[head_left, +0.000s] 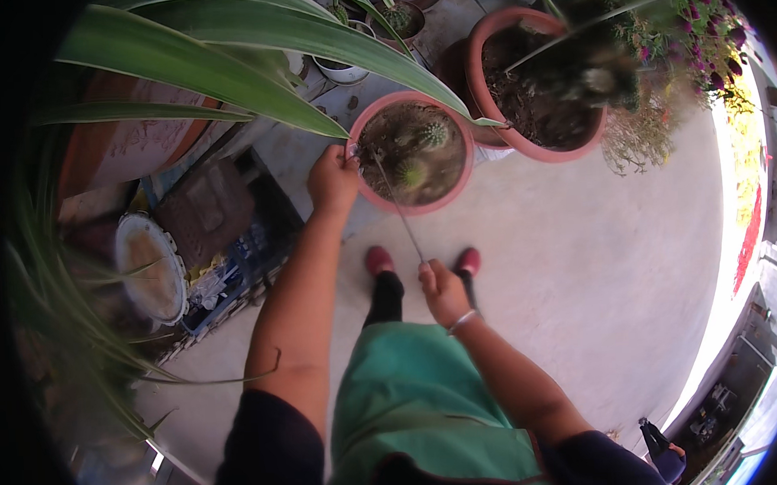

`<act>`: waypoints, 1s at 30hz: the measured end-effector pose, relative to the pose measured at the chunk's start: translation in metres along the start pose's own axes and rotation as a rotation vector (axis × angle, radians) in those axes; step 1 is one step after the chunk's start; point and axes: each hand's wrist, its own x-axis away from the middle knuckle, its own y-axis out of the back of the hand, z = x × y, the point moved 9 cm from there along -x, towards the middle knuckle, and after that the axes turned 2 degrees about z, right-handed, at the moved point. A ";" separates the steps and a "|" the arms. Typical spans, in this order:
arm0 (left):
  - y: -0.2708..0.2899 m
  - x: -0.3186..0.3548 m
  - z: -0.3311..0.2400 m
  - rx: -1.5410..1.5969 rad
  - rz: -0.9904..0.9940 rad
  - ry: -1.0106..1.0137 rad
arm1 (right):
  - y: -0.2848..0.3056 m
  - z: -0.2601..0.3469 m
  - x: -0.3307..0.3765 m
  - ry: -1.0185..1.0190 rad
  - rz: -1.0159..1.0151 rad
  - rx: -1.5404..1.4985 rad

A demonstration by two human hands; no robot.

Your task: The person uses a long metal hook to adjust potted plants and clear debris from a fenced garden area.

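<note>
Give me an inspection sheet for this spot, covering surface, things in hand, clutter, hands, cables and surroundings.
Surface: pale concrete floor, mostly bare near the feet.
Things in hand: terracotta pot with small cacti in soil; thin rod reaching from the right hand into the pot's soil.
Clutter: dark crate and round metal lid on the left.
Hands: left hand grips the pot's rim; right hand holds the rod's near end.
Cables: nothing seen.
Surroundings: larger terracotta pot, long green leaves, pink-flowered shrub.
</note>
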 end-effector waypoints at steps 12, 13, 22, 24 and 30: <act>-0.008 -0.007 0.008 0.024 0.041 -0.012 | 0.019 -0.016 0.017 -0.056 0.046 0.063; -0.009 -0.004 0.011 0.017 0.054 0.007 | 0.026 -0.012 0.018 -0.051 0.051 0.089; -0.016 -0.005 0.019 0.136 0.138 0.142 | 0.028 0.013 -0.005 0.099 -0.010 0.151; -0.017 -0.004 0.014 0.113 0.136 0.143 | 0.027 0.018 -0.006 0.139 -0.025 0.166; -0.011 -0.003 0.014 0.065 0.103 0.059 | 0.034 -0.006 0.034 0.022 0.040 0.249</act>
